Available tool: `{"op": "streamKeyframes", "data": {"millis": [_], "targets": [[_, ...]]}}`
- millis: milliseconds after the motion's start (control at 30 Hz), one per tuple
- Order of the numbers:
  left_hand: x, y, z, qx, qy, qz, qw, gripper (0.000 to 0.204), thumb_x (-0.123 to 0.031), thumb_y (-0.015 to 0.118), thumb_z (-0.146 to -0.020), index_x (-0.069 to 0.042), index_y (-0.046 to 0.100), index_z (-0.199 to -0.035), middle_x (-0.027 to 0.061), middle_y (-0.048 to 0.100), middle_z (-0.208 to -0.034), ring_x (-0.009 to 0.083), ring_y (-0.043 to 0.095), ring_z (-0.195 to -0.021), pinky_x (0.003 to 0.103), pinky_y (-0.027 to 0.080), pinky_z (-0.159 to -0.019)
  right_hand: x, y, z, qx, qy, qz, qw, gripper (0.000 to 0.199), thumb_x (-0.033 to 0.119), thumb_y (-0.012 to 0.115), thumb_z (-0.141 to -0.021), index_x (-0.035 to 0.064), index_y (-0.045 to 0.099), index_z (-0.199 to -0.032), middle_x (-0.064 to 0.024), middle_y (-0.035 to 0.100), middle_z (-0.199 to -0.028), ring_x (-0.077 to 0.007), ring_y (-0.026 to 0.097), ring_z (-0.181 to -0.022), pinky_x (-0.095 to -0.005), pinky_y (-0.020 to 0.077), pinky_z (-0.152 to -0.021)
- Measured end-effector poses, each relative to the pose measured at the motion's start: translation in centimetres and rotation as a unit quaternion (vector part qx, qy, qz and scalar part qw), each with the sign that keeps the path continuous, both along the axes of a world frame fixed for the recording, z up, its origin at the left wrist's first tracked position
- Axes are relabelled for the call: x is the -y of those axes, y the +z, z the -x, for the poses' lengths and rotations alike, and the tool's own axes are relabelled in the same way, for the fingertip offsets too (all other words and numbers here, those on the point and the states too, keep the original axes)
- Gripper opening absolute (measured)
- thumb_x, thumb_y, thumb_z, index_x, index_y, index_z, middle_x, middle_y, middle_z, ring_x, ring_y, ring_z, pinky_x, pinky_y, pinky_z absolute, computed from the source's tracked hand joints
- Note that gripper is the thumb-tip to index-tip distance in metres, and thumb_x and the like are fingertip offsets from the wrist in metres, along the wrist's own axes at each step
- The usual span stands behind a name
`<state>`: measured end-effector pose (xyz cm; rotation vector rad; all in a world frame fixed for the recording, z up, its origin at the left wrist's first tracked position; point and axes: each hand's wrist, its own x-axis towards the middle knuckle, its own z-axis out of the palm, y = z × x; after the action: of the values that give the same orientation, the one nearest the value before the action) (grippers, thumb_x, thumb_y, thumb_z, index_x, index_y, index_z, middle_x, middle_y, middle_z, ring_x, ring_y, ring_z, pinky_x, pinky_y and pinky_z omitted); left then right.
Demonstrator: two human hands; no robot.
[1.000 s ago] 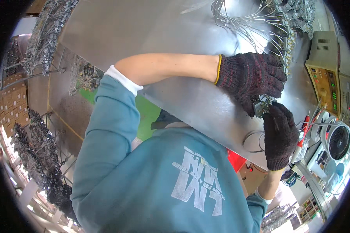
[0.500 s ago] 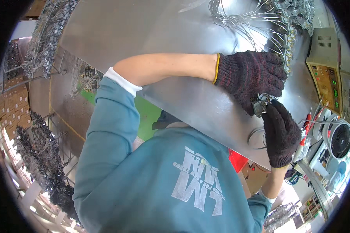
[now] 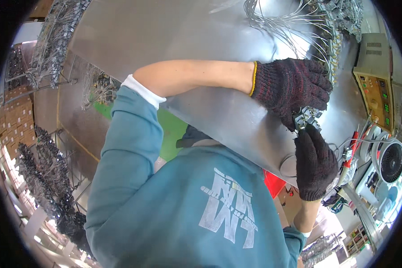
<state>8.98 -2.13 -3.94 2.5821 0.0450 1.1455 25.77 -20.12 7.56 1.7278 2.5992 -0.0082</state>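
Both my hands wear dark knitted work gloves. My left hand (image 3: 295, 87) reaches across the metal table with its fingers bent, gripping a small silvery metal part (image 3: 306, 117) with blocky sections. From the near side, my right hand (image 3: 315, 163) pinches the lower edge of the same part with thumb and fingertips. Gloves cover some of the part, so its full shape is hidden. Just beyond my left hand runs a row of similar metal parts (image 3: 334, 53) with thin grey wires (image 3: 283, 24) trailing left from it.
At the right stands a bench instrument (image 3: 374, 85) with lit green digits. Nearer are a red-handled tool (image 3: 350, 154) and a small fan (image 3: 391, 161). A thin cable ring (image 3: 289, 166) lies by the table edge. Racks of wired parts (image 3: 60, 42) stand at the left.
My right hand has shifted left and slightly nearer to me, its fingertips now at the part's lower edge. The part has turned, showing more of its blocky face. My left hand moved slightly right.
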Motion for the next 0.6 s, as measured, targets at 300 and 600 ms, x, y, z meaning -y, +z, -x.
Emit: {"op": "streamKeyframes", "data": {"millis": [300,600], "targets": [[0.2,-0.4,0.4,0.024,0.014,-0.027,0.999,0.061,-0.054,0.086,-0.067,-0.013,0.074,-0.11,0.0077,0.071,-0.114,0.0293,0.064,-0.122,0.049,0.046,-0.112,0.1,-0.3,1.3,-0.066,-0.071,-0.006,0.995,0.032,0.008,0.081,-0.09,0.0114,0.077,-0.122,-0.0101,0.078,-0.123,-0.0319,0.077,-0.097,-0.0409,0.0602,-0.081],[0.2,-0.4,0.6,0.046,0.018,-0.022,0.999,0.059,-0.052,0.083,-0.067,-0.012,0.074,-0.11,0.0095,0.072,-0.115,0.0305,0.065,-0.121,0.049,0.05,-0.108,-1.1,0.1,-0.3,0.037,0.067,-0.02,0.997,0.034,0.014,0.083,-0.087,0.0149,0.079,-0.12,-0.0081,0.078,-0.125,-0.0283,0.076,-0.085,-0.04,0.0582,-0.069]]}}
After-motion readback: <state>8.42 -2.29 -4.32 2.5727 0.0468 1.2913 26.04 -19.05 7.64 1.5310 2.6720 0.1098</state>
